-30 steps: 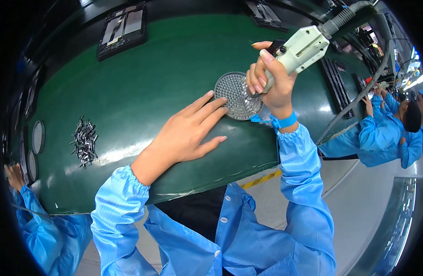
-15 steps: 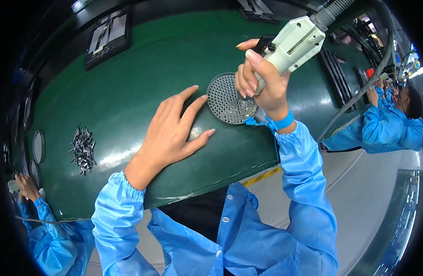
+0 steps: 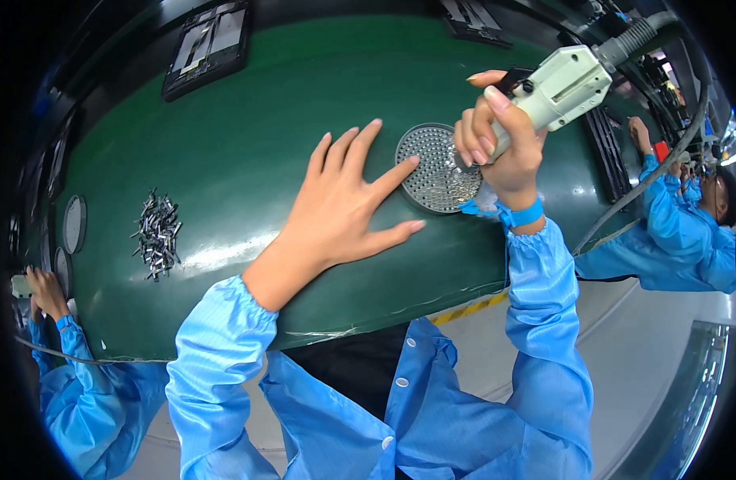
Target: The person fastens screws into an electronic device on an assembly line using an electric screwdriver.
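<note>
On the green table point(image 3: 248, 152) — a round perforated dish point(image 3: 433, 174), a small-parts heap point(image 3: 158, 234).

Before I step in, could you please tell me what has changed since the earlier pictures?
The left hand drew back left from the round grey dish, then returned with fingers spread wider; its index fingertip now overlaps the dish's left side. Nothing was visibly grasped or released. The right hand still grips the pale tool; dish and pile of small pieces stayed put.
</note>
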The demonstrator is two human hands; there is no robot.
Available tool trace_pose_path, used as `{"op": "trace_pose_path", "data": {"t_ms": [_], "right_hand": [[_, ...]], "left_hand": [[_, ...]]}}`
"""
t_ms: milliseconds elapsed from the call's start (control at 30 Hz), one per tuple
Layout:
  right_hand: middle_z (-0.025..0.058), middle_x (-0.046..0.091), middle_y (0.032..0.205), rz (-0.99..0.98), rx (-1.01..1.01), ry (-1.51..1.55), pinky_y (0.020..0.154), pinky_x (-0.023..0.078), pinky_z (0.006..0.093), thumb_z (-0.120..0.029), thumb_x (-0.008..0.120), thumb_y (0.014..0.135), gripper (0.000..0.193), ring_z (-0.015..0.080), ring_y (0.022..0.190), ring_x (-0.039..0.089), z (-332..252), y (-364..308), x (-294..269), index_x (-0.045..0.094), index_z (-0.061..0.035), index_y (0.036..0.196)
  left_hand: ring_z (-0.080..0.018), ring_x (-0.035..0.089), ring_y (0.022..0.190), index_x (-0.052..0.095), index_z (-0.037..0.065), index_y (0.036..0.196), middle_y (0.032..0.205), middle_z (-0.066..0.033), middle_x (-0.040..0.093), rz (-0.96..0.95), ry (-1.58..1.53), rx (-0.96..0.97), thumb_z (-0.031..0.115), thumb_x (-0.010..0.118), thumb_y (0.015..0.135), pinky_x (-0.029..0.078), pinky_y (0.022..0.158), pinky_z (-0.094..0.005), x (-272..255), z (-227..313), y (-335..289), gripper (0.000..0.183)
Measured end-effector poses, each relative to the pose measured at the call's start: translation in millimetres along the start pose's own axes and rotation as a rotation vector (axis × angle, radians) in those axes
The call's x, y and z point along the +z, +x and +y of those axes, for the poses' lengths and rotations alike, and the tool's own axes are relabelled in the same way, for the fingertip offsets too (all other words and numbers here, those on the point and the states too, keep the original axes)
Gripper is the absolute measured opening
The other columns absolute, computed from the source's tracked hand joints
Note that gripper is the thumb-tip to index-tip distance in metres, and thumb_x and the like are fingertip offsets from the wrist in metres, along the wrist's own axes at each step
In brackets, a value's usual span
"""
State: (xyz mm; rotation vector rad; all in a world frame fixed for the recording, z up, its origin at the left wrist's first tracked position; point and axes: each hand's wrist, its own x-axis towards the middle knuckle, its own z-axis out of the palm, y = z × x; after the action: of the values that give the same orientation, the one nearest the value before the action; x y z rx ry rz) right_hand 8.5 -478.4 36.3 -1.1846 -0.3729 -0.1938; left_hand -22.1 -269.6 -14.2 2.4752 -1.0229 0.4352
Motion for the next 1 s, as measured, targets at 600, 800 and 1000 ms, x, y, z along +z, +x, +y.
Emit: {"op": "trace_pose_path", "data": {"t_ms": [600, 800, 1000], "right_hand": [[0.0009, 0.039, 0.052, -0.019, 0.025, 0.012, 0.039, 0.037, 0.0276, -0.009, 0.053, 0.092, 0.022, 0.0113, 0.038, 0.04, 2, -1, 1, 0.053, 0.0058, 0.108], [0.001, 0.043, 0.053, -0.01, 0.067, 0.055, 0.039, 0.037, 0.0259, -0.004, 0.056, 0.091, 0.019, 0.0099, 0.04, 0.042, 0, -5, -1, 0.054, 0.005, 0.107], [0.0017, 0.049, 0.056, 0.025, 0.083, 0.075, 0.04, 0.038, 0.0239, -0.001, 0.059, 0.088, 0.016, 0.0077, 0.042, 0.045, -4, -1, -2, 0.056, 0.0044, 0.103]], "left_hand": [[-0.0432, 0.044, 0.126, 0.054, 0.011, 0.133, 0.137, -0.0257, 0.044, 0.009, -0.05, -0.002, 0.056, 0.062, 0.082, 0.029, 0.109, -0.058, 0, -3, 1, 0.069], [-0.0309, 0.061, 0.091, 0.06, 0.002, 0.093, 0.1, -0.0133, 0.064, 0.26, -0.229, 0.002, 0.013, 0.066, 0.086, 0.046, 0.089, -0.044, -3, -7, 4, 0.014], [-0.0319, 0.06, 0.078, 0.057, 0.002, 0.094, 0.086, -0.0129, 0.059, 0.231, -0.218, -0.094, 0.007, 0.058, 0.092, 0.047, 0.077, -0.0403, -4, -39, 74, 0.006]]}}
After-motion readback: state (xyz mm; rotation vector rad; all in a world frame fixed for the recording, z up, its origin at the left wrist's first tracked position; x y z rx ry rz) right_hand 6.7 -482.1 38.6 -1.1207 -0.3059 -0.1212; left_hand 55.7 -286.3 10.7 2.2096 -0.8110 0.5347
